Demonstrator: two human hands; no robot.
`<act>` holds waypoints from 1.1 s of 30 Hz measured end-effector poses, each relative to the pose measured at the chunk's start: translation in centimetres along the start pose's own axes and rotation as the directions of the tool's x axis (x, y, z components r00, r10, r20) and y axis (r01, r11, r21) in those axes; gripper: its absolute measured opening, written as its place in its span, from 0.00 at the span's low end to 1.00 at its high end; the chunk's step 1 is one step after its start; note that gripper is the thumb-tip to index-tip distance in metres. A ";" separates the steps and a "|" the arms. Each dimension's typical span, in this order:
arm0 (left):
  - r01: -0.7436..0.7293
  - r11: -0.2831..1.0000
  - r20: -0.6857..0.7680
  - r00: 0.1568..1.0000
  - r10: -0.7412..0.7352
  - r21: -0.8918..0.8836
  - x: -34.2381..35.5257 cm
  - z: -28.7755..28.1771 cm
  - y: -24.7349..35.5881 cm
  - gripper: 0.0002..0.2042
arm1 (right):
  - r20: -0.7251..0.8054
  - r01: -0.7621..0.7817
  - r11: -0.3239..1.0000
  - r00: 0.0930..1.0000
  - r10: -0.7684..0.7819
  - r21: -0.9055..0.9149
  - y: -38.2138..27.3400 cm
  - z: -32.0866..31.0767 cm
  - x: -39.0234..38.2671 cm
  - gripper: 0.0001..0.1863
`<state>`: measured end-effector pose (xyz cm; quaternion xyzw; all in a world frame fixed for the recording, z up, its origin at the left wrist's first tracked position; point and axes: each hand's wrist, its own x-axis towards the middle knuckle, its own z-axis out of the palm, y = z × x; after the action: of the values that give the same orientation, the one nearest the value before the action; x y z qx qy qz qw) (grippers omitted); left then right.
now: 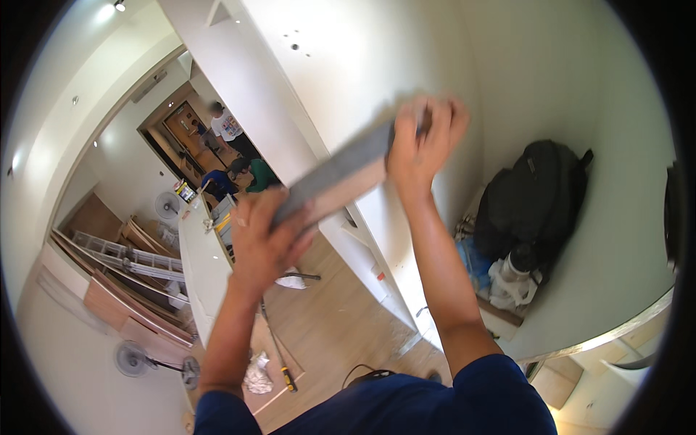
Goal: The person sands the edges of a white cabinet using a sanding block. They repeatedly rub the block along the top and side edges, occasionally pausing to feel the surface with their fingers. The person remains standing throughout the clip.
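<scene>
Head view: both hands are raised in front of a white wall (341, 65), holding a long grey board (337, 177) that slants from lower left up to upper right. The left hand (264, 239) is wrapped around the board's lower left end, fingers closed over its top edge. The right hand (424, 141) is clamped on the upper right end, fingers folded over the end and blurred. So the board sits between the two hands, near the wall and well above the wooden floor (326, 326).

The board looks stiff and flat, with a paler wooden edge along its lower side; it shows no sag between the hands, so it is probably rigid and of moderate weight. Its faces look smooth, so a hold over the edges, as here, seems surer than one on the flat face. Taking it at both ends should keep it from swinging.

To the right, a black backpack (540, 196) rests on a white curved counter (580, 319), with a plastic bag (511, 286) near it. Far left, a ladder (130, 257) lies on the floor among boards, a fan (133, 359) stands nearer, and other people (243, 156) are at work farther off beside a long white counter (199, 268).
</scene>
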<state>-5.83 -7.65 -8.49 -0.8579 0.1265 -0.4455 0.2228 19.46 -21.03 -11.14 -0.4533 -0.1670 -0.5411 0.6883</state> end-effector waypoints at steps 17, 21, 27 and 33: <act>-0.008 0.978 -0.134 0.991 -0.021 -0.207 -2.7 0.8 -4.1 0.26 | 0.054 0.082 0.996 0.995 -0.080 -0.024 -5.6 -1.0 -1.0 0.15; -0.102 0.975 -0.208 0.976 0.060 -0.198 0.8 2.0 -6.4 0.29 | -0.037 0.144 0.984 0.988 -0.149 -0.100 -5.6 0.3 2.6 0.15; -0.262 0.951 -0.430 0.887 0.170 -0.164 12.2 -0.3 -10.0 0.32 | -0.133 0.234 0.968 0.960 -0.245 -0.094 -9.3 3.8 15.6 0.18; -0.238 0.906 -0.338 0.934 0.115 -0.349 -0.2 1.5 -8.1 0.30 | -0.042 0.142 0.989 0.989 -0.144 -0.047 -10.3 -1.9 2.0 0.11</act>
<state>-4.60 -0.13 -5.41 -0.7888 0.3227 -0.5187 0.0673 10.44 -23.83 -6.13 -0.4427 -0.1714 -0.6028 0.6413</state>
